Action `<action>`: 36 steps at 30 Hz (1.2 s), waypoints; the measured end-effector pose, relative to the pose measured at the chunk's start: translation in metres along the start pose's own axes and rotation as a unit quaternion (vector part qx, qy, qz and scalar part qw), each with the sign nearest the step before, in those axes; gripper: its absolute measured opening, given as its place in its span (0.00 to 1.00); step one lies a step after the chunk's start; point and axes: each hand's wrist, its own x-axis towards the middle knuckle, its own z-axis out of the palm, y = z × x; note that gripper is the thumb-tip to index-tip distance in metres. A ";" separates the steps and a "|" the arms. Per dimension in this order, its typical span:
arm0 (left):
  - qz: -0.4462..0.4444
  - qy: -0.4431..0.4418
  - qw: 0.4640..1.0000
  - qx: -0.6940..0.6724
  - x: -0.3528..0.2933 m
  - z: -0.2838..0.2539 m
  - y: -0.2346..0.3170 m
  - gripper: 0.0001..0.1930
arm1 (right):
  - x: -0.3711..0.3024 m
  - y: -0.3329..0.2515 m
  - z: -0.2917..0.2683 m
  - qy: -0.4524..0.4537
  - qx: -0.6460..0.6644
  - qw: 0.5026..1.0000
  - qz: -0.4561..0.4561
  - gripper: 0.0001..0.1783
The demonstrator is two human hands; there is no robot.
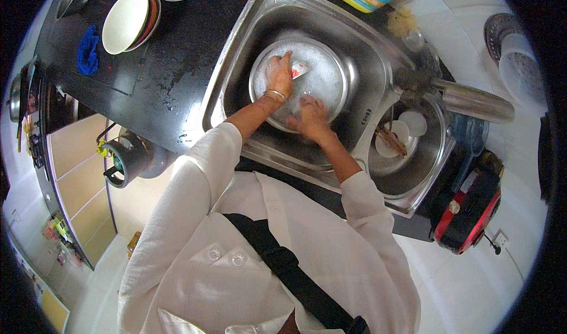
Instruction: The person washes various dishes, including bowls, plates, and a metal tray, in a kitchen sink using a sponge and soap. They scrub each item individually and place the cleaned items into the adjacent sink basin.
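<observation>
Black counter [177,89] is flanking a steel sink [367,62] where the left hand [279,74] is gripping a red-and-white dish [300,70] in a sudsy metal basin [345,77], right hand [311,115] is dipping nearby, grip unclear, washing seemingly underway, next move likely needing steady hold for scrubbing.

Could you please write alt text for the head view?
A person's left hand holds a white-and-red item over a basin of sudsy water, the right hand nearby, inside a sink. Stacked bowls and a blue cloth lie left.
</observation>
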 end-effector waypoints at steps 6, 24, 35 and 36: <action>-0.351 -0.119 0.895 -0.249 -0.017 0.009 -0.005 0.27 | 0.026 0.043 0.015 -0.005 0.319 0.886 0.337 0.31; 0.265 -0.382 0.875 -0.137 -0.011 -0.041 0.054 0.05 | -0.061 0.000 -0.093 0.188 0.070 0.978 0.056 0.29; 0.088 -0.301 0.949 -0.012 -0.012 -0.035 0.002 0.09 | -0.181 0.183 -0.144 0.361 -0.104 0.890 0.257 0.27; 0.067 -0.329 0.942 0.007 -0.009 -0.045 0.013 0.10 | -0.184 0.205 -0.139 0.354 -0.100 0.885 0.286 0.28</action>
